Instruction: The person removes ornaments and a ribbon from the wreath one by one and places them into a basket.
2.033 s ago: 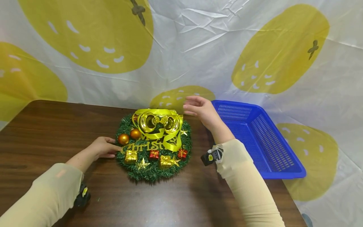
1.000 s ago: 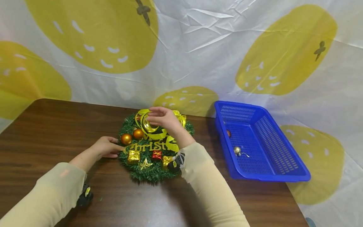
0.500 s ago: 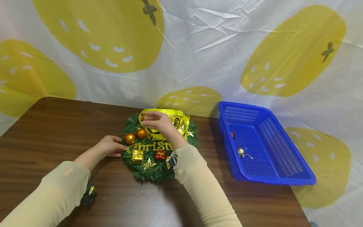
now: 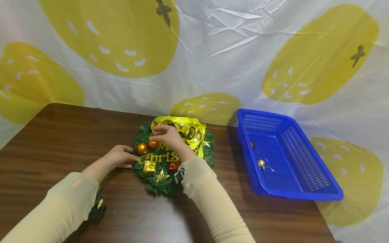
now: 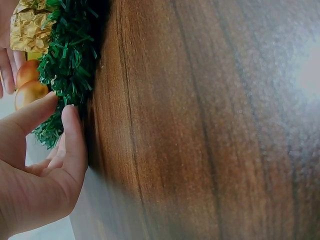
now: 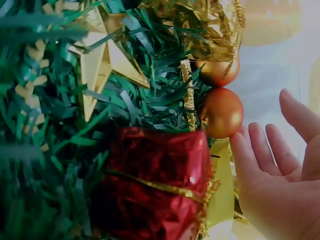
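The right hand (image 4: 169, 137) and sleeve (image 4: 212, 195) hide some of the wreath (image 4: 161, 186) at the frame's centre, cutting its lettering (image 4: 162, 157) short. That hand points leftward, thumb spread from loose, empty fingers, one tip right by an orange ball (image 6: 221, 113); I can't tell if they touch. Centre left, the left hand (image 4: 118, 156) pinches the wreath's edge, some fingertips lost behind it.

One green tinsel wreath (image 4: 158, 187) bears two shiny orange balls (image 4: 141, 148) and two golden bells (image 4: 193, 133). One blue plastic basket (image 4: 281, 165) holds one gold bauble (image 4: 261, 163), one orange bauble (image 4: 252, 144).
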The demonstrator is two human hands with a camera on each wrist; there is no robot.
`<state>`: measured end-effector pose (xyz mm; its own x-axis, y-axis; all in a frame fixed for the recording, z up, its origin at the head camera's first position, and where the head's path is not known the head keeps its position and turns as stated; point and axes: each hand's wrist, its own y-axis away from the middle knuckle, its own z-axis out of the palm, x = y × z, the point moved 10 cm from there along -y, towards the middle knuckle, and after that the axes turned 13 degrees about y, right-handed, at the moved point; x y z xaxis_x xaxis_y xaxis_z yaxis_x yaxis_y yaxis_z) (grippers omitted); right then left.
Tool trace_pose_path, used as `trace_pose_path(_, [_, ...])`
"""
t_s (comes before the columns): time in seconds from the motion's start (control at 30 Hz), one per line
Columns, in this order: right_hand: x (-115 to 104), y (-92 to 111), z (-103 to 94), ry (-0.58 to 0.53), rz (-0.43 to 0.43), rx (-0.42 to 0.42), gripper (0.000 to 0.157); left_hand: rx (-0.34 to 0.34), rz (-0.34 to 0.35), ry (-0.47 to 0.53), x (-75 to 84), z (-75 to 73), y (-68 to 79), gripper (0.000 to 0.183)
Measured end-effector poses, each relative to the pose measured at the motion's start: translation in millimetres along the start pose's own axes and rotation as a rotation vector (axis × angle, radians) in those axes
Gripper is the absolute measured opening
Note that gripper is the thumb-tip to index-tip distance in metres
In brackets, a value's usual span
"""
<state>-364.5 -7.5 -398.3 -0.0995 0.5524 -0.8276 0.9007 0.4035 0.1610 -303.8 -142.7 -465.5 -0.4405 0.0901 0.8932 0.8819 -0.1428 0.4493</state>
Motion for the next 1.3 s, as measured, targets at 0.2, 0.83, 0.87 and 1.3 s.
trace_pose_path(0.2, [3.4,-1.1,2.8,0.081,0.01,-0.008,0.046,-0.001,-0.005,0.011,-0.3,-0.2,-0.4,0.073])
trace_pose_path(0.83, [7.7,-3.2,11.9,0.366,0.023,-0.019,0.044,0.001,-0.01,0.011,-2.7,-0.9,-1.4,0.073])
trace_pose_path(0.87, [7.9,-3.2,11.2,0.358,0.021,-0.014,0.043,0.001,-0.01,0.011,-2.8,-0.7,-1.6,0.073])
trace_pose_path(1.3, [3.5,0.8,0.7,0.236,0.015,-0.01,0.041,0.005,-0.01,0.0,-0.5,0.1,1.6,0.073])
